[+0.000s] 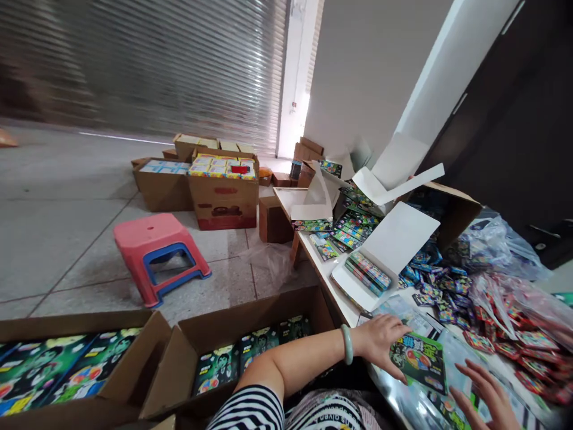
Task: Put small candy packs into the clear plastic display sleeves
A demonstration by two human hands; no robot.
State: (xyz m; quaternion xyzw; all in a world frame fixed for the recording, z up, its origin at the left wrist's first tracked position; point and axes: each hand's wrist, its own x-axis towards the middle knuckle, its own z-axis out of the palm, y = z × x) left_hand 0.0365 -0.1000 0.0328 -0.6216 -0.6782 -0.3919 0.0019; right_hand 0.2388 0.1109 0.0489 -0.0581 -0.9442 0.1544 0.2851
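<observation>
Both hands are hovering around a flat green-and-black printed cardboard box [418, 361], lol.
The left hand [380, 343], wearing a pale green bangle [347, 344], is spreading wide at one edge, can't tell if it's actually gripping; the right hand [487, 397] is opening loosely by the opposite edge, holding nothing, while the box is lying over clear plastic packaging [400, 397].

A pink stool [154, 230] stands on grey floor tiles [89, 221].

White tbl [319, 266], open white boxes [398, 236], purple pkts [446, 292], red pkts [535, 358], clear plastic bags [496, 245], prob. a cardboard ctn [459, 212]
</observation>
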